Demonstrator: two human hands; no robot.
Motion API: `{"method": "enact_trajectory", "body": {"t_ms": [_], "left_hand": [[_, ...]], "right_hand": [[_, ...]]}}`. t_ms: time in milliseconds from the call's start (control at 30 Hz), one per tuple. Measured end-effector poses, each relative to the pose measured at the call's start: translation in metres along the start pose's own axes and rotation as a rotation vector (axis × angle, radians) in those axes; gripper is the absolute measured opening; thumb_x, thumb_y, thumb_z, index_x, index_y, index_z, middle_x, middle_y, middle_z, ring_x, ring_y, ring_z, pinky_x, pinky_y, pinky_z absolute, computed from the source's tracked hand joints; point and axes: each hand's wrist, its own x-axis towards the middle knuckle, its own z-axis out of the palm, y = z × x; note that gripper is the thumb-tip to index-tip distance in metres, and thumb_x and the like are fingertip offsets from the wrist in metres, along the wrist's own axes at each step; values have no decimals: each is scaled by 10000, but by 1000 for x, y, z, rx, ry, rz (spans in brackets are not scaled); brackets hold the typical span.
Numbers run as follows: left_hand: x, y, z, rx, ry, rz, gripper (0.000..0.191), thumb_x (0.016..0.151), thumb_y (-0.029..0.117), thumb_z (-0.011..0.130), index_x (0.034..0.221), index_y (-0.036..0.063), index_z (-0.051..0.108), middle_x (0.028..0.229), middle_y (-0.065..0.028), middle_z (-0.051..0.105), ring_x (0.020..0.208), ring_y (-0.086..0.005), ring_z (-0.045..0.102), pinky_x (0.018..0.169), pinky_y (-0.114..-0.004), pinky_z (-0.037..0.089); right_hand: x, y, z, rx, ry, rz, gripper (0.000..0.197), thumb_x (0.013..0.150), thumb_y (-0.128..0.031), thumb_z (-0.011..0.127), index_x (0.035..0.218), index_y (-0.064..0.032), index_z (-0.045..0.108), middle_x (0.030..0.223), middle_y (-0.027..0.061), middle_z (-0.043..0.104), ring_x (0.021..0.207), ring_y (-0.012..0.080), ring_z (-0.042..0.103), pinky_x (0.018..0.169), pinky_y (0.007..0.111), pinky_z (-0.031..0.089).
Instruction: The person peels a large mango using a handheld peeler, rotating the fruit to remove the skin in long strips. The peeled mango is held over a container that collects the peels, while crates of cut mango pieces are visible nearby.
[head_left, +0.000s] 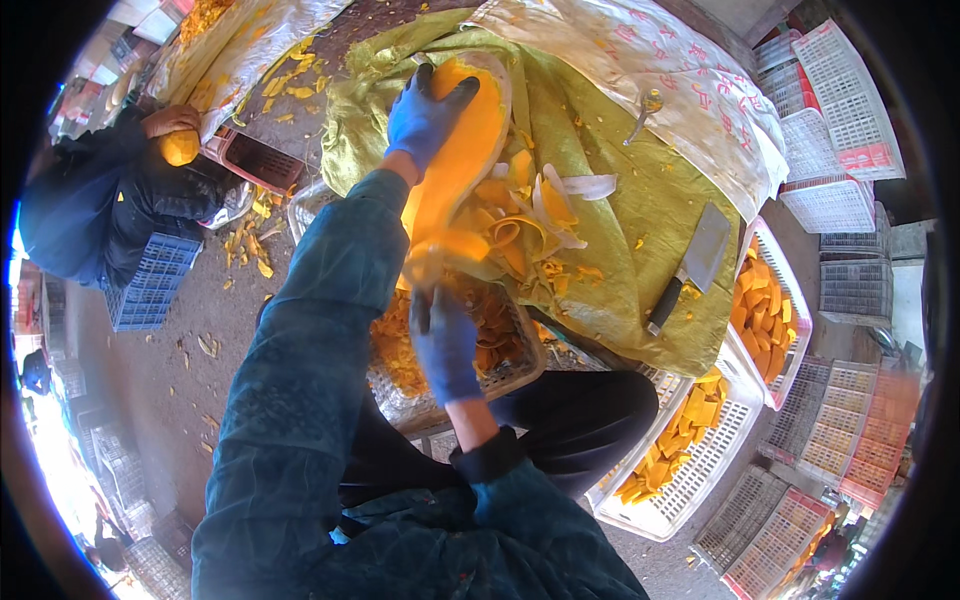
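Observation:
My left hand (427, 112), in a blue glove with dark fingertips, rests spread on the upper part of a long peeled orange pumpkin (469, 127), steadying it. At the pumpkin's near end, my right hand (446, 337) is closed around a small tool, blurred, probably a peeler; a strip of orange peel blurs beside it. Peelings and rind (536, 210) lie to the pumpkin's right on an olive woven cloth (600, 247). A cleaver (706, 247) with a black handle rests farther right, and a small metal tool (645, 116) lies above it. Below my hands stands a crate of orange scraps (517, 367).
White plastic crates (645, 517) of cut pumpkin pieces (761, 307) stand at right, with stacked crates (847, 97) beyond. At left, a co-worker (82, 202) sits on a blue crate (154, 281), holding a peeled pumpkin (180, 148). Scraps litter the floor.

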Motion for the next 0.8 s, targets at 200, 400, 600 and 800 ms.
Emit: {"method": "enact_trajectory", "body": {"t_ms": [200,400,600,800], "left_hand": [[3,2,-4,52,-31,-1,862,930,642,642,1537,43,515,1503,-227,588,1395,-427,533,1165,-465,417],[4,-16,-3,37,9,61,637,1054,515,517,1501,62,554,1484,-233,597,1367,-440,548,1137,-481,436],[-3,-8,2,86,127,162,523,1076,417,493,1470,81,573,1426,-218,630,1297,-456,578,1103,-514,456],[-9,-10,-2,107,116,189,494,1072,376,504,1458,74,565,1425,-214,623,1294,-463,574,1083,-537,470]], "right_hand": [[-111,27,-29,241,-312,209,224,1049,-278,652,1057,-55,631,782,173,665,688,373,689,584,453,533],[84,39,-59,230,-43,181,294,1118,-250,501,986,-13,615,874,229,666,768,377,635,650,428,492],[265,13,-59,-194,-42,-100,239,1065,-211,527,1088,10,613,984,286,651,894,448,690,735,534,560],[211,23,-54,-471,-63,-427,143,1027,-155,538,1085,-38,596,1002,247,620,820,419,716,684,509,580]]}}
